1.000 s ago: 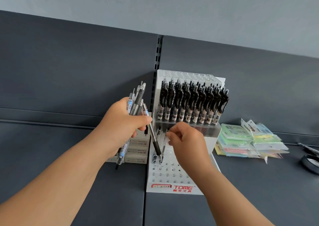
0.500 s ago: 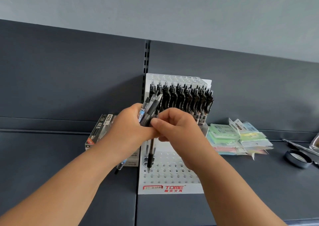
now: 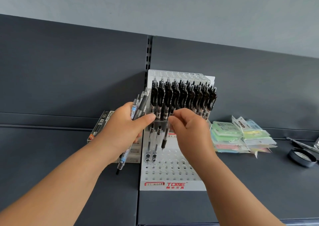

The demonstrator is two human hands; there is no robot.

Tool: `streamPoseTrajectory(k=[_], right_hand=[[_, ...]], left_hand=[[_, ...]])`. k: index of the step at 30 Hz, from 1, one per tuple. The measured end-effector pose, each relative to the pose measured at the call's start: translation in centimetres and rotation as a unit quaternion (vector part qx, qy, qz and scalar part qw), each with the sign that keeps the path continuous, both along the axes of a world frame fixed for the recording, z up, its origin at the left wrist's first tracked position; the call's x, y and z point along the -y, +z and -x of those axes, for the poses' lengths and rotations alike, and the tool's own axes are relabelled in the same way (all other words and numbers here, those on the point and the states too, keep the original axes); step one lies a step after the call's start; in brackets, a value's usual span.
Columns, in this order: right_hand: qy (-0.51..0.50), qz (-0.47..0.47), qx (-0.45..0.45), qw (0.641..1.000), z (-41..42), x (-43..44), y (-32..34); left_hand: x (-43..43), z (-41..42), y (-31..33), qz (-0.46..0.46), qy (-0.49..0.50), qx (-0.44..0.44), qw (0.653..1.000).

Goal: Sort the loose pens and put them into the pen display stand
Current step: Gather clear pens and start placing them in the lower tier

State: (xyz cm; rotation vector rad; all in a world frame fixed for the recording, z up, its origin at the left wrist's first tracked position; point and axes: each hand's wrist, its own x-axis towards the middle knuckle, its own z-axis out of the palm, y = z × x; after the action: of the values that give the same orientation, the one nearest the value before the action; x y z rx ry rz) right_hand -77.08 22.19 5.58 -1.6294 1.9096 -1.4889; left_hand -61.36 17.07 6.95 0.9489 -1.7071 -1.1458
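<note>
Holding a bundle of loose pens (image 3: 138, 115), the left hand (image 3: 126, 130) has its fingers clenched round the barrels at about 9 o'clock of the stand, with the thumb laid across the front. The bundle sticks out both ways, tops near the stand's upper-left corner, and one black tip hanging down past the wrist toward 7 o'clock.

The right hand (image 3: 191, 132) sits right in front of the pen display stand (image 3: 172, 174), pinching a single black-grip pen (image 3: 164, 139) between thumb and forefinger. That pen hangs roughly upright, tip down, just above the lower perforated tier, not in a hole from what shows. Two more pens (image 3: 151, 144) stand just left of it, in the holes at the lower tier's left edge.

The stand is white, with red "TOME" lettering on its front lip, and stands on a dark grey shelf (image 3: 69, 156). Its upper tier holds a packed row of black-clip pens (image 3: 183, 99).

At 9 o'clock, behind the left hand, are some pen boxes (image 3: 101, 123). At 3 o'clock lies a pile of pastel packets (image 3: 241, 136), and further right is a roll of black tape (image 3: 302, 157).
</note>
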Motion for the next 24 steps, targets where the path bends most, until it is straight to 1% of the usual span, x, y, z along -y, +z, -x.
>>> streamPoseTrajectory(k=[4,6,8,10,12,14,16,18,21,22,24], right_hand=[[0.006,-0.068,-0.03,0.997,-0.2,0.4,-2.3],[-0.001,-0.084,-0.042,0.996,-0.5,0.5,-3.3],[-0.01,-0.095,-0.056,0.994,-0.4,0.5,-3.3],[-0.018,-0.126,-0.089,0.988,-0.2,0.5,-2.4],[-0.033,-0.119,-0.111,0.986,-0.1,0.1,-1.3],[-0.03,-0.069,-0.106,0.992,-0.5,-0.7,0.0],[0.028,-0.036,-0.042,0.998,-1.6,-1.4,1.4],[0.086,-0.03,0.064,0.994,-2.4,-1.7,2.4],[0.137,-0.064,0.227,0.962,-2.2,-1.6,3.4],[0.153,-0.08,0.258,0.95,-1.9,-1.6,3.6],[0.155,-0.095,0.255,0.95,-1.5,-1.5,3.7]], left_hand=[[0.2,-0.4,-0.2,-0.009,0.002,-0.005,1.0],[0.2,-0.4,-0.3,-0.018,0.003,-0.006,1.0],[0.2,-0.4,-0.3,-0.034,0.002,-0.01,0.999],[0.0,-0.3,-0.2,-0.052,-0.002,-0.017,0.998],[-0.1,-0.2,0.0,-0.074,-0.002,-0.032,0.997],[-0.1,0.0,0.1,-0.094,-0.002,-0.048,0.994],[-0.3,0.4,0.3,-0.105,-0.009,-0.058,0.993],[-0.6,0.8,0.6,-0.106,-0.029,-0.049,0.993],[-1.1,1.1,0.9,-0.071,-0.055,-0.014,0.996],[-1.1,1.2,0.9,-0.055,-0.063,-0.003,0.996],[-1.2,1.3,0.9,-0.029,-0.081,0.015,0.996]])
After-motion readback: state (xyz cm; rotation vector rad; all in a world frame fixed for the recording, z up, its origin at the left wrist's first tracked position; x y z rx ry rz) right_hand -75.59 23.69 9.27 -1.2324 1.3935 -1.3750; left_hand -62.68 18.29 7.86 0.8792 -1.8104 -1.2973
